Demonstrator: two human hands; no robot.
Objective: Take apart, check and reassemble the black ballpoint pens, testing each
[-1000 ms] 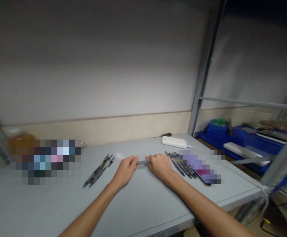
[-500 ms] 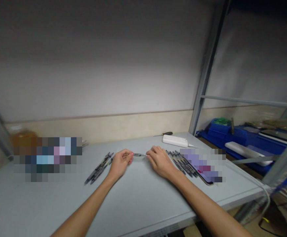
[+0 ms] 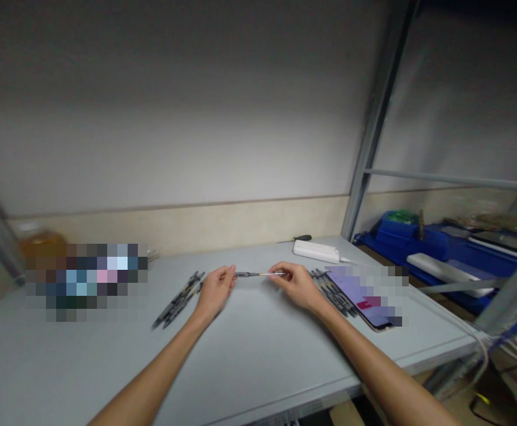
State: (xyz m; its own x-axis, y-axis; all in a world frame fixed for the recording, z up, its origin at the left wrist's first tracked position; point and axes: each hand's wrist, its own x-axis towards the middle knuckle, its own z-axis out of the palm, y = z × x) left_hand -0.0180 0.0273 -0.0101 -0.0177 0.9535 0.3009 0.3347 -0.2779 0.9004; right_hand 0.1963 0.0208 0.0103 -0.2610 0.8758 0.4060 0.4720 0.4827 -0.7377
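Note:
My left hand (image 3: 217, 290) is closed around one end of a dark pen barrel (image 3: 246, 274), which points right above the grey tabletop. A thin, pale pen refill (image 3: 267, 274) sticks out of the barrel's right end, in line with it. At its far end my right hand (image 3: 294, 284) pinches the refill between thumb and fingers. Just left of my left hand lies a bunch of dark pens (image 3: 178, 302), side by side and slanted. More dark pens (image 3: 336, 296) lie to the right, partly hidden behind my right hand.
A phone (image 3: 356, 296) lies beside the right-hand pens, partly pixelated. Behind are a white power strip (image 3: 315, 251) with a cable and a screwdriver (image 3: 301, 239). The table (image 3: 249, 355) meets a wall at the back; a metal post (image 3: 367, 148) rises at right.
My right hand has drawn to the right, away from my left hand, and its fingers have turned. More of the thin refill now shows between the hands.

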